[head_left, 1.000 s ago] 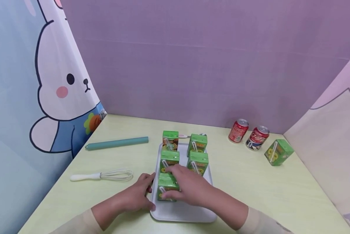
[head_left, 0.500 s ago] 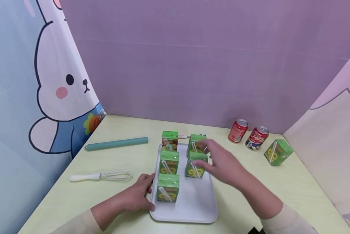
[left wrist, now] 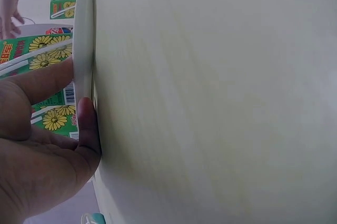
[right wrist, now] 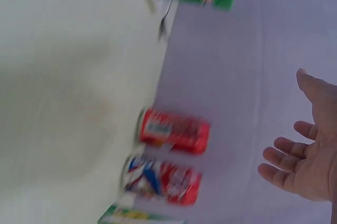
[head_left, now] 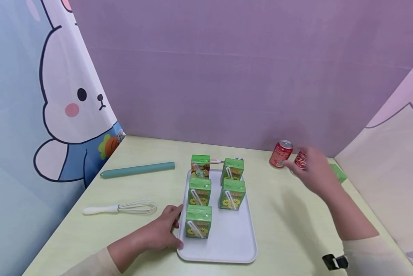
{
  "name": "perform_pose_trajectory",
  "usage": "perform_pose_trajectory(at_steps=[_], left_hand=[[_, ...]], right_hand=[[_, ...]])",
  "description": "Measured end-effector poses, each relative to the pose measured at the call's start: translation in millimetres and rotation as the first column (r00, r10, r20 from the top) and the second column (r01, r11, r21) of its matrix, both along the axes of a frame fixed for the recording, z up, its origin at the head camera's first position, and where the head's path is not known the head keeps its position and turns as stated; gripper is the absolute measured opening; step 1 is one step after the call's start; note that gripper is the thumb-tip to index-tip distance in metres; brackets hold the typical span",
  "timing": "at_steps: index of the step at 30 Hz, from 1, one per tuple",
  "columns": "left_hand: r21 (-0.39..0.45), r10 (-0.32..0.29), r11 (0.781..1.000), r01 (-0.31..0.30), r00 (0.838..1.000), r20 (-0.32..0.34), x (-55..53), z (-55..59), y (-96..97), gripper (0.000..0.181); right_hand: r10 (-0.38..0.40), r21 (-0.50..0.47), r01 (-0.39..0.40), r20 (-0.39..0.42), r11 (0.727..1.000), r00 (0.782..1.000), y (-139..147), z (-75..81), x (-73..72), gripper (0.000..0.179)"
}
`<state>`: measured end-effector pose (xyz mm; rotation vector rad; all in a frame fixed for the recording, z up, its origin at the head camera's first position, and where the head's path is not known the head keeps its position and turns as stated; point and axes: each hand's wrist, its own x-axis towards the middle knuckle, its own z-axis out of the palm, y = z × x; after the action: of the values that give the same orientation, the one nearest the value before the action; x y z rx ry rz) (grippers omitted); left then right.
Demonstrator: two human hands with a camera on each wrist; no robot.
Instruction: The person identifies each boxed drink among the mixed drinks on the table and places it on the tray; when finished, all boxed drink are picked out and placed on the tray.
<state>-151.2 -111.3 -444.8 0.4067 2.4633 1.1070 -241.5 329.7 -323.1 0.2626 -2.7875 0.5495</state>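
My left hand (head_left: pixel 162 230) grips the left rim of a white tray (head_left: pixel 230 239); in the left wrist view, thumb and fingers pinch the tray's edge (left wrist: pixel 84 29). On the tray stand several green juice boxes with straws, three in the left column and two in the right, including a front-left juice box (head_left: pixel 198 222). My right hand (head_left: pixel 315 172) hovers at the far right, fingers spread and holding nothing. It partly hides a red cola can (head_left: pixel 300 160) and a lone green juice box (head_left: pixel 339 173). Beside it stands another red can (head_left: pixel 281 154).
A white-handled whisk (head_left: pixel 120 207) and a teal rolling pin (head_left: pixel 137 170) lie left of the tray. Behind the boxes is a utensil with a pale handle (head_left: pixel 216 161). A purple backdrop (head_left: pixel 227 84) rises along the table's back edge.
My right hand has left the front-left juice box and swept right, past the right column, to the cans and lone box. My left hand stays on the tray.
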Motion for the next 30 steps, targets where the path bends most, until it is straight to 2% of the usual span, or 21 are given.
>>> perform_pose_trajectory(at_steps=[6,10,14,20,24,27,30], left_hand=[[0.003,0.0,1.0,0.0,1.0,-0.002,0.2,-0.9,0.0,0.114],[0.004,0.002,1.0,-0.002,1.0,-0.003,0.7,-0.9,0.3,0.114],[0.01,0.004,1.0,-0.004,1.0,0.005,1.0,-0.2,0.1,0.113],[0.012,0.008,1.0,-0.008,1.0,0.007,0.6,0.4,0.4,0.113],[0.018,0.003,1.0,-0.003,1.0,-0.004,0.9,0.1,0.0,0.113],[0.018,-0.002,1.0,0.002,1.0,-0.003,1.1,-0.5,-0.3,0.113],[0.02,-0.004,1.0,0.004,1.0,-0.002,0.9,-1.0,-0.3,0.113]], right_hand=[[-0.159,0.017,0.159,0.041,0.987,0.986,50,-22.0,-14.9,0.087],[-0.27,0.056,0.266,0.068,0.962,0.961,81,-40.1,-23.8,0.095],[-0.339,0.053,0.335,0.126,0.941,0.932,106,-52.9,-28.6,0.107],[-0.403,0.026,0.411,0.255,0.911,0.879,127,-63.5,-32.9,0.122],[-0.405,0.058,0.412,0.347,0.909,0.846,133,-71.0,-36.7,0.123],[-0.4,0.087,0.399,0.387,0.913,0.831,137,-77.0,-40.0,0.122],[-0.412,0.09,0.411,0.392,0.907,0.822,140,-81.7,-43.8,0.12]])
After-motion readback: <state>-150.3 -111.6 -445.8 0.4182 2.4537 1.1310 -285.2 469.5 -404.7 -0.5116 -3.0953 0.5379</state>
